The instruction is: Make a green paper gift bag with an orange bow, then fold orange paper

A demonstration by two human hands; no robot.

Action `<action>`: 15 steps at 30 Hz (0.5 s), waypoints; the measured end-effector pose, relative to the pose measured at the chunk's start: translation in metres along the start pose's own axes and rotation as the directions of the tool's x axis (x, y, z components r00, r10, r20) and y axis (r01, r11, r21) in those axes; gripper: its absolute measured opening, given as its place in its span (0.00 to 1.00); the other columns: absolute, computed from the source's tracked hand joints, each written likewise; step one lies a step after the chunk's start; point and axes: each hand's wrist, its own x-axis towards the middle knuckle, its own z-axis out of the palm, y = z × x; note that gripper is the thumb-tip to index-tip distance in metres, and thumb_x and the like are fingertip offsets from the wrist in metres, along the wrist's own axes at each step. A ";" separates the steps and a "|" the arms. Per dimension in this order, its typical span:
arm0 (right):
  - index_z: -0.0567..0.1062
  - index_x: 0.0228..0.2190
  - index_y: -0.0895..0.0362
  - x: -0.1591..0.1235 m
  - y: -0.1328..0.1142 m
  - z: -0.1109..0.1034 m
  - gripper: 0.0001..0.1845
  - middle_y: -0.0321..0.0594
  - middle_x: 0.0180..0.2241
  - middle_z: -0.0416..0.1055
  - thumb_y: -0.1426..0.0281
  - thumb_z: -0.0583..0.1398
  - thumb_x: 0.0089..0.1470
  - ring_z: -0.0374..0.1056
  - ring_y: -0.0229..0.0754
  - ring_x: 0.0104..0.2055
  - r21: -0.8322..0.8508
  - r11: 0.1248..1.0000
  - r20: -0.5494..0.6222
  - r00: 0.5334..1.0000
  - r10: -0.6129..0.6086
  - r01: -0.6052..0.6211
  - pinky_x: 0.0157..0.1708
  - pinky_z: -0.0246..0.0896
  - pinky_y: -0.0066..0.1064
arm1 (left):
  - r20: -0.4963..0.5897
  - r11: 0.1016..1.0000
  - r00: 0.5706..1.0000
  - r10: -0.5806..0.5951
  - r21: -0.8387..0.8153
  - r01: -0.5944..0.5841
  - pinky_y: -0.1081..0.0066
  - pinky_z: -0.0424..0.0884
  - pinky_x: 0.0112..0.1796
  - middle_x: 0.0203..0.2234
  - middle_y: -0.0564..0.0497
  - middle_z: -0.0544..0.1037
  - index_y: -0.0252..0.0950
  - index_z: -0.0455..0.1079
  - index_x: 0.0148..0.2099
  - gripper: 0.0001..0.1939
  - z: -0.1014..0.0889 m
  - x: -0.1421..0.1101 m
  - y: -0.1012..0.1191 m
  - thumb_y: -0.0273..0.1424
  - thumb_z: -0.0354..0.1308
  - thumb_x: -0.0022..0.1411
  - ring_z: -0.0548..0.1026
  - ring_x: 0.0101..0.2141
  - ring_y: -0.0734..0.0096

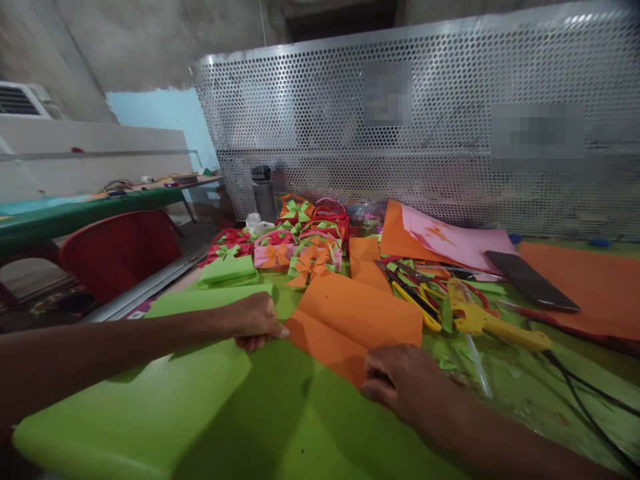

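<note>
An orange paper sheet [360, 307] with a crease across it lies on the green table [240, 413], its near edge toward me. My left hand [257, 321] is closed, thumb and fingers pinching the sheet's left corner. At the near right corner, my right hand [395, 377] is curled with its fingertips gripping the edge. A light green sheet [210, 300] lies flat behind my left wrist. Beyond the orange sheet stand small paper bags [273, 252] in pink, red and green, trimmed with paper bows.
To the right lie yellow-handled scissors [417, 303], a yellow glue gun [495, 323] with a black cord, a dark phone [530, 280] and a pink sheet [460, 233]. A grey bottle [263, 193] stands before the perforated metal panel [320, 120]. A red chair [123, 253] is at left.
</note>
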 end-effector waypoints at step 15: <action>0.76 0.23 0.58 -0.001 -0.002 -0.002 0.04 0.36 0.23 0.73 0.73 0.60 0.47 0.62 0.35 0.25 0.023 1.000 -0.005 1.000 0.006 -0.006 0.24 0.43 0.27 | 0.012 0.998 1.000 -0.012 0.055 0.011 0.77 0.63 0.15 0.13 0.51 0.72 0.35 0.62 0.19 0.20 -0.008 -0.006 -0.007 0.46 0.57 0.50 0.69 0.14 0.74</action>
